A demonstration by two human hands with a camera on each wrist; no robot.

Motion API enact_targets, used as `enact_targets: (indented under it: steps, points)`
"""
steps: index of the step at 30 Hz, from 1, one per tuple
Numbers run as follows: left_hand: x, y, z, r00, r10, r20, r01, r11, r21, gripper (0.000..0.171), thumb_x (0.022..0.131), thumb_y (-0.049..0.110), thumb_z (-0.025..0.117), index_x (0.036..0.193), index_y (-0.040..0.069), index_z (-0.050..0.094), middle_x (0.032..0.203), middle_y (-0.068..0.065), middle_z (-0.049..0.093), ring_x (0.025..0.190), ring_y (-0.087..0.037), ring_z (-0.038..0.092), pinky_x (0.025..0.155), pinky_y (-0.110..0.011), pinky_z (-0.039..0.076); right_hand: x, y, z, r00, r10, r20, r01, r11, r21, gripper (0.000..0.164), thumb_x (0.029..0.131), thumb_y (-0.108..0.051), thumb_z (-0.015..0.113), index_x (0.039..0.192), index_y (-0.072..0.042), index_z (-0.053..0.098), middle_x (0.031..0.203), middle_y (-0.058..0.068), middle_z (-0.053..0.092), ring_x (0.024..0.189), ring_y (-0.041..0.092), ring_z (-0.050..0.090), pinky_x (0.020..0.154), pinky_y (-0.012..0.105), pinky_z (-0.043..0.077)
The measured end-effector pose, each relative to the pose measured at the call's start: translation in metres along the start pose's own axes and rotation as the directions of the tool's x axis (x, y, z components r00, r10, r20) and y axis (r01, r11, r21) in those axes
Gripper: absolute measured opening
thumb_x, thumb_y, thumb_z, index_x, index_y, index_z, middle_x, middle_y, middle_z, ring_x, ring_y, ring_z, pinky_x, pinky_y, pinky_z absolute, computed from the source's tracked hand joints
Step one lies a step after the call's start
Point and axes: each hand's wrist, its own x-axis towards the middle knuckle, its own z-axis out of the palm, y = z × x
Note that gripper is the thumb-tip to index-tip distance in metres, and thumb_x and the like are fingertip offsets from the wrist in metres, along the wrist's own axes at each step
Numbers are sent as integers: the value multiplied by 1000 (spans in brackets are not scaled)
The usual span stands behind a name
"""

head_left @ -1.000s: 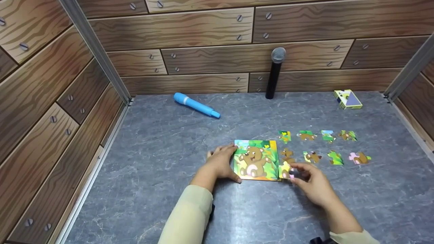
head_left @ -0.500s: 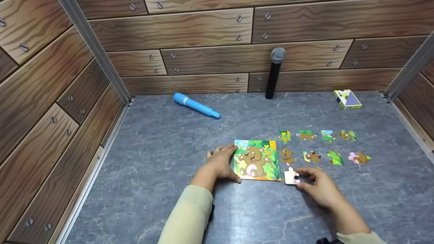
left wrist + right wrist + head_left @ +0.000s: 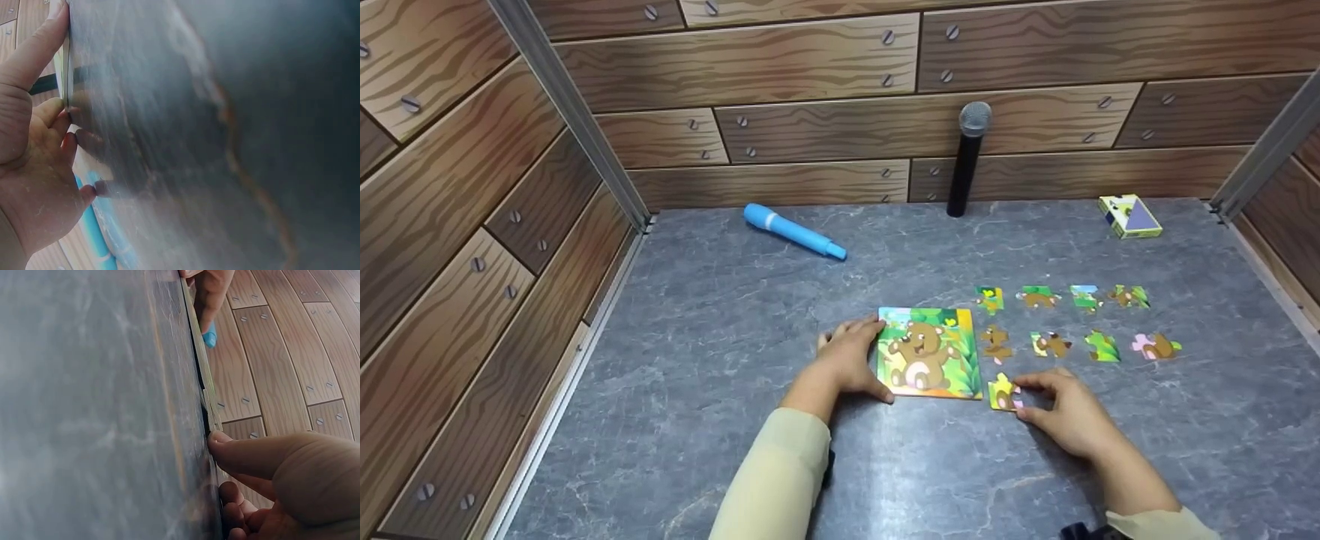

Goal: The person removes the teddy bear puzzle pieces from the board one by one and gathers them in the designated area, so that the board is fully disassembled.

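Note:
A square bear picture board (image 3: 928,352) lies flat on the grey table in the head view. My left hand (image 3: 851,361) holds its left side, the thumb at the near corner and the fingers by the far one. The left wrist view shows the board edge-on beside the left hand (image 3: 39,140). Just right of the board, my right hand (image 3: 1063,411) pinches a yellow, brown and pink puzzle piece (image 3: 1003,393) by its right side, picture up. In the right wrist view the right hand's (image 3: 281,478) thumb is on the piece's thin edge.
Behind the right hand lie two rows of loose puzzle pieces, among them a green one (image 3: 1102,346) and a pink-and-brown one (image 3: 1156,346). A blue marker-like stick (image 3: 795,232), an upright black microphone (image 3: 966,161) and a small yellow box (image 3: 1130,217) are farther back, before wood-patterned walls.
The right hand has drawn the puzzle piece slightly right and nearer, away from the board. Its face looked pale half a second ago and now shows colours. The left hand stays put.

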Motion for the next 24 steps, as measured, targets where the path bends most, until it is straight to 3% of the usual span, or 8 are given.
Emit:
enact_targets:
  steps: [13,24]
  points:
    - [-1,1,-1,1000,-9,-9,8,1000,-22,124,63,47,103,166,21,39,174,2,29,158,-27,24,122,-56,19,1,1,-1,1000,16,17,-16,1000,-2,48,90,-8,83,133,7,68,123,23,63,119,43,59,102,63,45]
    - [-1,0,-1,1000,-15,-6,15,999,-28,126,63,47,104,167,22,36,174,4,27,158,-26,24,122,-56,18,1,2,0,1000,-1,6,1,1000,-11,41,90,-8,83,128,2,73,118,17,64,110,34,60,95,55,48]
